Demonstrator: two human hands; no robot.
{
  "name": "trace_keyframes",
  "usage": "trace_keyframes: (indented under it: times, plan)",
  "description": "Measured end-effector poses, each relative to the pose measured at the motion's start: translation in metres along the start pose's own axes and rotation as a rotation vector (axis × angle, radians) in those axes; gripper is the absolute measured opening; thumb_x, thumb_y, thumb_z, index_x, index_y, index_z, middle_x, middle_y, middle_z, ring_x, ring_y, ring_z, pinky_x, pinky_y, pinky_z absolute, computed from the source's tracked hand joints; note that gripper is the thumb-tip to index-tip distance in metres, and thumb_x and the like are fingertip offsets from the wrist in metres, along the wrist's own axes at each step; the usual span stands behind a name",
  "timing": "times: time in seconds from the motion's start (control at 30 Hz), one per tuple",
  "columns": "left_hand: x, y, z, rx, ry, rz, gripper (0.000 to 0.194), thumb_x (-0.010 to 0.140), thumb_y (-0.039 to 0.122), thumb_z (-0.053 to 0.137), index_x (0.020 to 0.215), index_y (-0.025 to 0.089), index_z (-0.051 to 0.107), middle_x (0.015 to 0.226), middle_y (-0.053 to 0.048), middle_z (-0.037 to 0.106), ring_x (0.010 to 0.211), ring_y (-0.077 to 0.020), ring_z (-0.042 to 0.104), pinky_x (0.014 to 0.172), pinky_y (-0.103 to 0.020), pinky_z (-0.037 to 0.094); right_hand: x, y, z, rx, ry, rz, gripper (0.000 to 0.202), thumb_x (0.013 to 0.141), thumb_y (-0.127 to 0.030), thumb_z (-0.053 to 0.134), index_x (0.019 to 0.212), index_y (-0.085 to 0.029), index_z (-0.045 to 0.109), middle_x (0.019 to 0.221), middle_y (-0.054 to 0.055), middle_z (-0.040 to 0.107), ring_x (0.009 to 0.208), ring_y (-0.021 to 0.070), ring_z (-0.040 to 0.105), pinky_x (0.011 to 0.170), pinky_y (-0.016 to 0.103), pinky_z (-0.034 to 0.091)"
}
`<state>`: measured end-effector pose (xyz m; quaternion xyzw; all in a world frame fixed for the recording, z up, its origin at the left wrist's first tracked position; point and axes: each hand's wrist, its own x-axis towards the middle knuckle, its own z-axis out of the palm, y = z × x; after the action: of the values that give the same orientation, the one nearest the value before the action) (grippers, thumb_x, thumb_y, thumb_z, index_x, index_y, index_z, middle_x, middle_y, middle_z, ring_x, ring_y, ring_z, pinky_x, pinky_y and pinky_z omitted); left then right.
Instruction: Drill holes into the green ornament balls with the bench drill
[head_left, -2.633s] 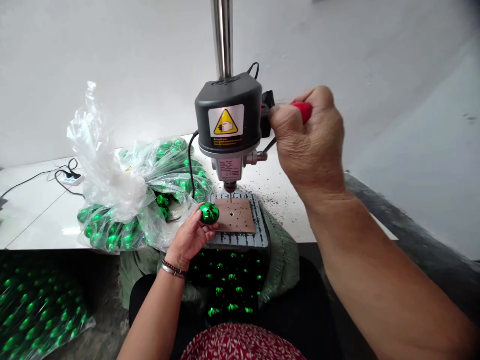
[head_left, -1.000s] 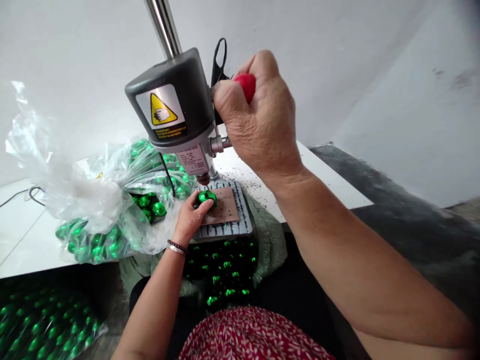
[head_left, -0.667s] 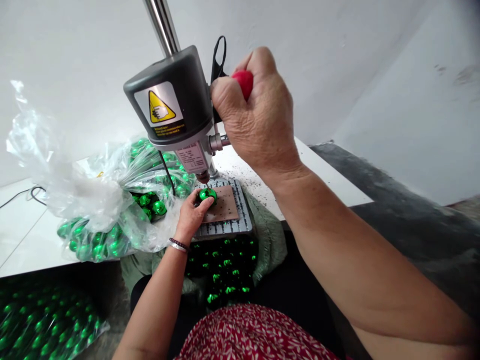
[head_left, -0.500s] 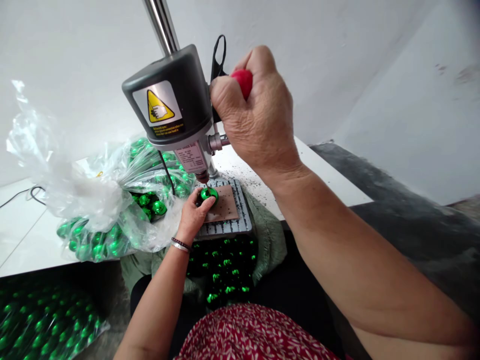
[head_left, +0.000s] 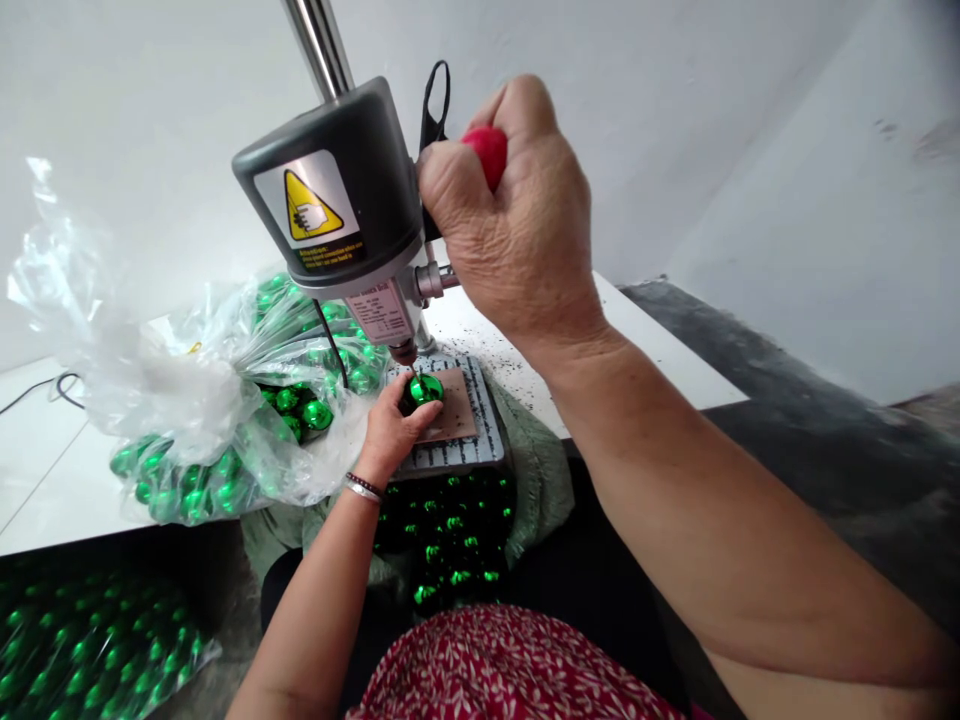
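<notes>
My right hand is wrapped round the red-ended feed lever on the side of a dark grey bench drill. Below the drill head, my left hand holds a shiny green ball between thumb and fingers. Under the ball lies a thin brown board on the drill's slotted metal base. The thin drill bit points down at the ball's upper left; whether it touches the ball I cannot tell.
A clear plastic bag with several green balls sits left on the white table. More green balls lie in a woven sack below the base. Another bagful stands lower left. Dark shavings dot the table.
My left hand has shifted the green ball slightly to the right, with its thumb and fingers farther apart. The right hand keeps its grip on the lever, which stands slightly higher in view.
</notes>
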<state>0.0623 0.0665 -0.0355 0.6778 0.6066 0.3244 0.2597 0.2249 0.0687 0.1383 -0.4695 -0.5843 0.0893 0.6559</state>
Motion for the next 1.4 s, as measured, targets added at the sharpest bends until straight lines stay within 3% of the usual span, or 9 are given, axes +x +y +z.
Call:
trace_keyframes:
  times: [0.13, 0.3, 0.57, 0.77, 1.03, 1.4]
  plan:
    - [0.001, 0.001, -0.002, 0.082, -0.005, 0.063, 0.055, 0.072, 0.035, 0.072, 0.123, 0.018, 0.061, 0.120, -0.008, 0.068, 0.113, -0.0244, 0.060, 0.101, -0.036, 0.043, 0.000, 0.000, 0.000, -0.019, 0.010, -0.009, 0.024, 0.084, -0.033, 0.052, 0.077, -0.018, 0.034, 0.066, -0.007, 0.033, 0.063, 0.0037, 0.029, 0.064, 0.018, 0.029]
    - [-0.004, -0.002, -0.003, 0.124, -0.012, 0.086, 0.049, 0.072, 0.035, 0.072, 0.119, 0.022, 0.064, 0.106, -0.004, 0.072, 0.099, -0.0234, 0.064, 0.091, -0.034, 0.049, -0.008, 0.000, -0.001, 0.003, 0.018, -0.025, 0.022, 0.084, -0.035, 0.050, 0.079, -0.017, 0.038, 0.068, -0.006, 0.041, 0.063, 0.0027, 0.035, 0.064, 0.017, 0.032]
    - [-0.010, -0.004, 0.003, 0.160, 0.034, 0.086, 0.052, 0.072, 0.033, 0.074, 0.120, 0.020, 0.062, 0.112, -0.006, 0.070, 0.102, -0.0243, 0.062, 0.096, -0.039, 0.045, -0.038, 0.003, -0.007, -0.121, 0.079, -0.028, 0.018, 0.080, -0.035, 0.052, 0.078, -0.019, 0.044, 0.069, -0.004, 0.043, 0.060, 0.0042, 0.037, 0.058, 0.019, 0.036]
    - [-0.012, -0.002, 0.002, 0.197, 0.026, 0.083, 0.055, 0.072, 0.035, 0.074, 0.123, 0.021, 0.060, 0.113, -0.006, 0.070, 0.106, -0.0267, 0.061, 0.096, -0.040, 0.045, -0.041, 0.001, -0.009, -0.258, 0.084, -0.025, 0.015, 0.077, -0.034, 0.051, 0.074, -0.021, 0.045, 0.065, -0.004, 0.046, 0.059, 0.0061, 0.040, 0.062, 0.022, 0.040]
    - [-0.015, 0.002, 0.000, 0.201, 0.006, 0.063, 0.054, 0.072, 0.035, 0.074, 0.123, 0.021, 0.059, 0.115, -0.007, 0.069, 0.104, -0.0266, 0.060, 0.092, -0.039, 0.046, -0.048, 0.002, -0.012, -0.425, 0.114, -0.103, 0.012, 0.077, -0.032, 0.049, 0.073, -0.021, 0.048, 0.063, -0.003, 0.049, 0.057, 0.0072, 0.040, 0.060, 0.024, 0.035]
    - [-0.015, -0.005, 0.006, 0.176, 0.034, 0.095, 0.056, 0.072, 0.036, 0.075, 0.124, 0.022, 0.059, 0.121, -0.007, 0.067, 0.108, -0.0273, 0.060, 0.095, -0.040, 0.046, -0.064, 0.007, -0.006, -0.445, 0.188, -0.124, 0.012, 0.078, -0.031, 0.048, 0.073, -0.020, 0.047, 0.063, -0.002, 0.049, 0.055, 0.0080, 0.043, 0.058, 0.024, 0.038]
